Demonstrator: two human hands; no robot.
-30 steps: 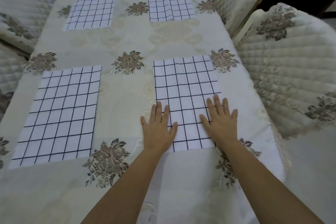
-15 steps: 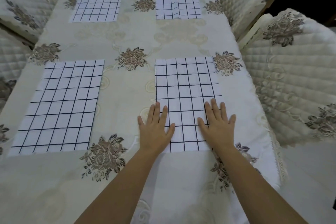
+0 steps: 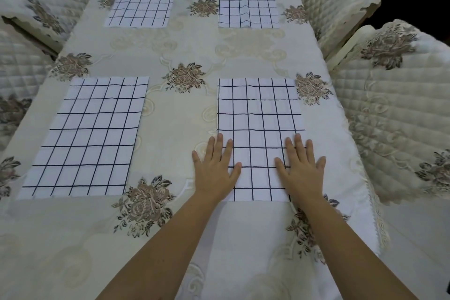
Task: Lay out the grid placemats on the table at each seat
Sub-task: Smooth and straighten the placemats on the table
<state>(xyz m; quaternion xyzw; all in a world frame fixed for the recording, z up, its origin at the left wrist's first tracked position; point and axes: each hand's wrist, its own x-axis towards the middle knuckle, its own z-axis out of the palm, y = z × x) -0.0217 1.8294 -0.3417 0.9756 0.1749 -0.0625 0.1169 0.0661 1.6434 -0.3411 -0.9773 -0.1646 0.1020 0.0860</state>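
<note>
- Head view: both hands lie flat, palms down, on the near right placemat (image 3: 259, 129), a white cloth with a dark grid that rests on the cream floral tablecloth (image 3: 190, 39).
- The left hand (image 3: 215, 170) has its fingers (image 3: 219, 145) spread and straight; they straddle the mat's left edge, the thumb side on the mat and the little finger out on the tablecloth.
- The right hand (image 3: 302, 172) is also spread flat, covering the mat's near right corner; its fingers (image 3: 298, 145) point away from the person and the little finger reaches past the mat's right edge.
- Neither hand pinches or grips anything; the mat's middle columns show bare between the two thumbs.
- Beyond the fingertips the rest of this mat runs flat toward a brown flower motif (image 3: 311, 87) just past its far right corner.
- Well to the left of the left hand lies the near left placemat (image 3: 85, 136), flat on the cloth.
- Far ahead of the fingers sit the far left placemat (image 3: 142, 2) and the far right placemat (image 3: 248, 3), the latter with a raised crease down its middle.
- Right of the right hand, off the table edge, stand quilted chair covers (image 3: 394, 109).
</note>
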